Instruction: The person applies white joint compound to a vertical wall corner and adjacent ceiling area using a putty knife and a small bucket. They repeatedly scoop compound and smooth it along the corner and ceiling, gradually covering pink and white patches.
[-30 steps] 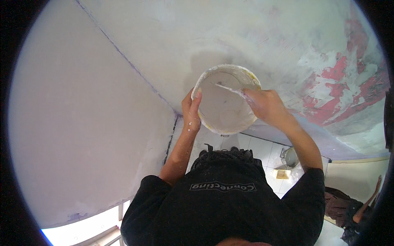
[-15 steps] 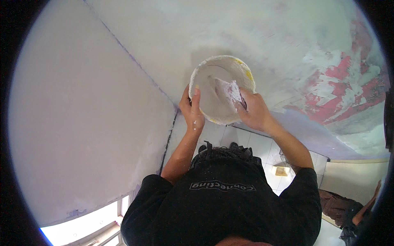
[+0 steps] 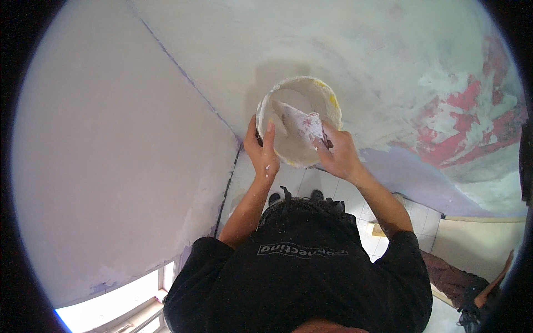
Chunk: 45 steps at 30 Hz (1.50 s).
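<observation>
A round white bucket (image 3: 337,115), its rim crusted with plaster and marked with yellow, is held up in front of me. My left hand (image 3: 262,145) grips its left side, thumb over the rim and fingers outside. In my right hand (image 3: 340,150) is a putty knife (image 3: 302,121), the fingers closed round its handle at the bucket's right edge. Its blade is smeared with white paste and reaches into the bucket, pointing up and left. Pale wet plaster (image 3: 294,145) coats the inside. White specks stick to my left wrist.
Ahead stands a patchily plastered wall (image 3: 355,55) with pink-red patches (image 3: 444,125) on the right. A plain wall (image 3: 111,166) meets it at the left corner. Below are floor tiles (image 3: 427,222) with a yellowish block (image 3: 378,230). Another person's arm (image 3: 494,280) shows at lower right.
The putty knife's blade has swung further left across the bucket, showing more of its length. The bucket has shifted slightly left, with both hands still holding on.
</observation>
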Tool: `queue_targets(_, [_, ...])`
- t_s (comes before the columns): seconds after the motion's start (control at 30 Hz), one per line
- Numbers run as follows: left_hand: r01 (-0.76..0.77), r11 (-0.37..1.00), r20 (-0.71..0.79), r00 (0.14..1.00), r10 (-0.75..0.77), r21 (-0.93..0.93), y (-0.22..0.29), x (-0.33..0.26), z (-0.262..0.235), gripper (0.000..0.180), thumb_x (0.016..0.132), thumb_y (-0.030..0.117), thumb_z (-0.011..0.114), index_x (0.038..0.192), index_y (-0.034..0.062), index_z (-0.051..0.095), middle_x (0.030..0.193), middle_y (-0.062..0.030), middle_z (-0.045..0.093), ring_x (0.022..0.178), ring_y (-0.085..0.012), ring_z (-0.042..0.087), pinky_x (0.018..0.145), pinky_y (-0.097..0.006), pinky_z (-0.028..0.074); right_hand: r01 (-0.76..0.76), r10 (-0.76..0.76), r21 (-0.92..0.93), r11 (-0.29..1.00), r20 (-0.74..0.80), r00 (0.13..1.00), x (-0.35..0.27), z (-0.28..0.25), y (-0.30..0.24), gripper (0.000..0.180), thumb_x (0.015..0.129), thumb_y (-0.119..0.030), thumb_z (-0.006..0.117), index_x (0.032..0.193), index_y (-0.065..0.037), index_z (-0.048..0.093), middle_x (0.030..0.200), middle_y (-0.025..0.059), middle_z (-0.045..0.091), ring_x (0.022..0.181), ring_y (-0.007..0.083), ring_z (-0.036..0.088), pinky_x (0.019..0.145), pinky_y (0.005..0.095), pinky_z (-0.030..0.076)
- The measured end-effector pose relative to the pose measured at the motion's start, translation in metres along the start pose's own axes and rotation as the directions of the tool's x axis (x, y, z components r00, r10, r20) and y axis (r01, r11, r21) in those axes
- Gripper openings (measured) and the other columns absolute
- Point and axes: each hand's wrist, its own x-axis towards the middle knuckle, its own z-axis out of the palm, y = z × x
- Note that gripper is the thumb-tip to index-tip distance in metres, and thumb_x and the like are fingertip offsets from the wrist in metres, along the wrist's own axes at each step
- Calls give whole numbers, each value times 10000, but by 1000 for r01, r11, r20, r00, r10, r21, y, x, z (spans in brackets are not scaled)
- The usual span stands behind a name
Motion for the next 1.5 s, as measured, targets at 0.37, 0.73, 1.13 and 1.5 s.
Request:
queue_targets(0.37, [9,996,32,999,-12,92,5,1,9,562,850,360,529,1148,-116,500,1049,-212,575,968,-262,541,863,-365,407,-146,133,114,983,110,985,4,-6,13,278,802,-76,542,1058,35,540,770,174,612,687,258,605,651,337,462])
queue_targets(0.73, [342,937,-39,940,-340,76,-88,-7,23,514,852,356,578,1103,-91,540,993,-171,607,897,-210,568,821,-308,428,-608,582,669,427,312,751,-19,2,113,286,848,-60,520,1124,16,524,1027,134,608,906,236,613,787,335,496])
queue_targets(1.13, [511,849,-137,839,-526,-134,-160,3,57,564,875,428,505,1154,-62,508,1074,-141,579,963,-211,551,846,-330,421,-99,736,994,36,41,676,-72,-75,313,342,856,-32,501,1191,23,460,1131,120,570,1004,244,584,884,359,490])
queue_targets(1.5, [509,841,-135,834,-535,-185,-171,-4,133,592,888,438,468,1192,-70,471,1107,-157,565,982,-232,560,848,-332,435,-712,558,-312,630,-457,693,-76,-215,534,277,812,-210,651,928,41,642,791,137,659,762,174,616,732,265,477])
